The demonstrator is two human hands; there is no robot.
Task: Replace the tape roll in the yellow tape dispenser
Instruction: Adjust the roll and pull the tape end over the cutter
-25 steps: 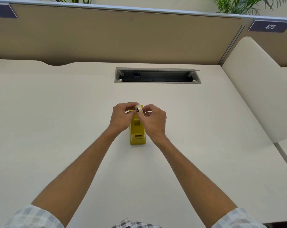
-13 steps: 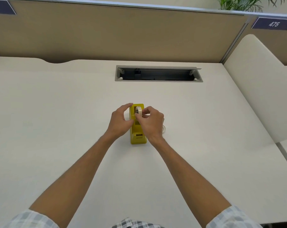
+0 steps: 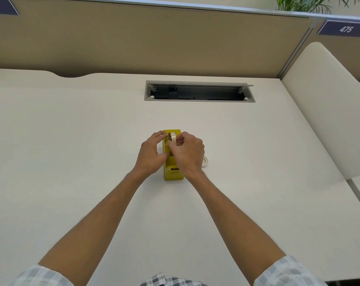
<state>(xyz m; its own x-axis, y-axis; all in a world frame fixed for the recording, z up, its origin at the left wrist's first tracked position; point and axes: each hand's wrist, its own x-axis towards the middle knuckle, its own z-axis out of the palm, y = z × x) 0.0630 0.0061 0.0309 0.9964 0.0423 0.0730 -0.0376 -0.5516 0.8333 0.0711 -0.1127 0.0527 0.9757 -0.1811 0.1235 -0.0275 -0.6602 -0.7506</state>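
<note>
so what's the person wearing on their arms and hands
Both forearms are bare from the wrist to near the elbow. Short or rolled-up sleeves in a pale blue, grey and white check show at the bottom corners: the left sleeve and the right sleeve. The left hand and right hand show no gloves, rings or watch.

A single head-worn camera is looking forward and steeply down over the desk [image 3: 71, 162], close above outstretched forearms, facing the partition [image 3: 154, 42] at the far edge
</note>
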